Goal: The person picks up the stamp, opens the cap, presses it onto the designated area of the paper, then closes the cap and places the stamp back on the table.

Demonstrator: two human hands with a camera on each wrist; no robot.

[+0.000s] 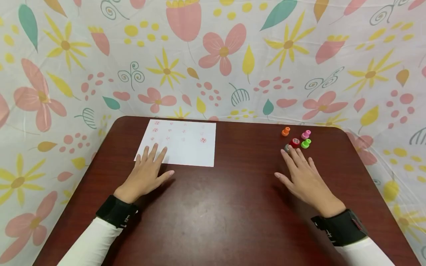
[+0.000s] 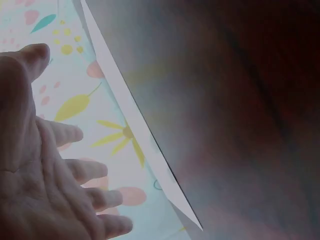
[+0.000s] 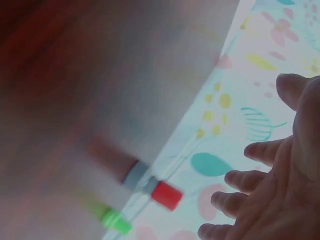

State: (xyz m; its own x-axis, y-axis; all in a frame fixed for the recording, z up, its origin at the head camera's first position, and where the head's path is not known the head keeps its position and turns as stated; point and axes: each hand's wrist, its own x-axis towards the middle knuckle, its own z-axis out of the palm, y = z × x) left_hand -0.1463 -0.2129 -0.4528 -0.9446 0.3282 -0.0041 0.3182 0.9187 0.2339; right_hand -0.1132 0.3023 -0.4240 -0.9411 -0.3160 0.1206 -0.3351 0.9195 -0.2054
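My left hand [image 1: 146, 175] is spread with straight fingers, its fingertips overlapping the lower left of a white paper sheet [image 1: 193, 155] in the head view. Rows of small red stamp prints [image 1: 203, 140] mark the sheet. Nothing is in that palm [image 2: 25, 170]. My right hand [image 1: 304, 183] is also spread and holds nothing. Just beyond its fingertips sits a group of small stamps: a red one [image 1: 294, 142], a grey one [image 1: 287, 148] partly hidden by the fingers, a green one [image 1: 306, 143], a pink one [image 1: 306, 135] and an orange one [image 1: 286, 131].
A dark brown table [image 1: 213, 214] with a glossy top lies under both hands. Behind it and along its sides hangs a white curtain [image 1: 279, 81] printed with flowers and leaves. Black bands [image 1: 116, 211] wrap both wrists over white sleeves.
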